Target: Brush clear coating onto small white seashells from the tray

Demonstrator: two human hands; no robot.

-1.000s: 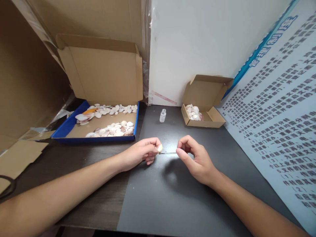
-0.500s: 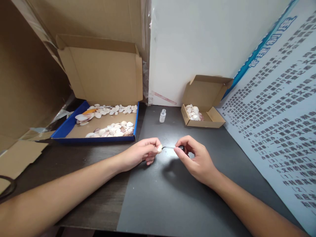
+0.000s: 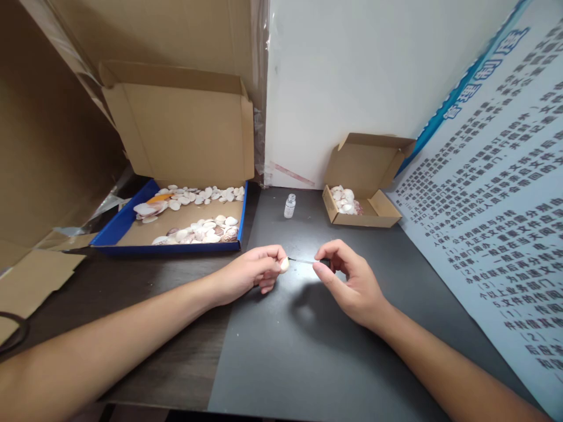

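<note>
Between the thumb and fingers of my left hand (image 3: 259, 268) is a small pale seashell (image 3: 285, 265), its rounded side showing. My right hand (image 3: 347, 278) pinches the black cap of a thin-stemmed applicator brush (image 3: 301, 261). The brush's dark tip points left and meets the upper edge of the shell, or hovers just beside it; I cannot tell which. Farther back, a small clear bottle (image 3: 289, 207) with a white label stands upright and uncapped on the dark mat (image 3: 272, 351).
At the left, an open blue-sided cardboard box (image 3: 171, 250) holds many shells in two groups. A smaller open cardboard box (image 3: 367, 220) with white shells stands at the back right. A printed poster (image 3: 497, 193) borders the right side, and a white panel (image 3: 343, 76) rises behind.
The brush has shifted slightly up and right, its tip moving from the shell's face to its upper edge. My left hand stays nearly still.
</note>
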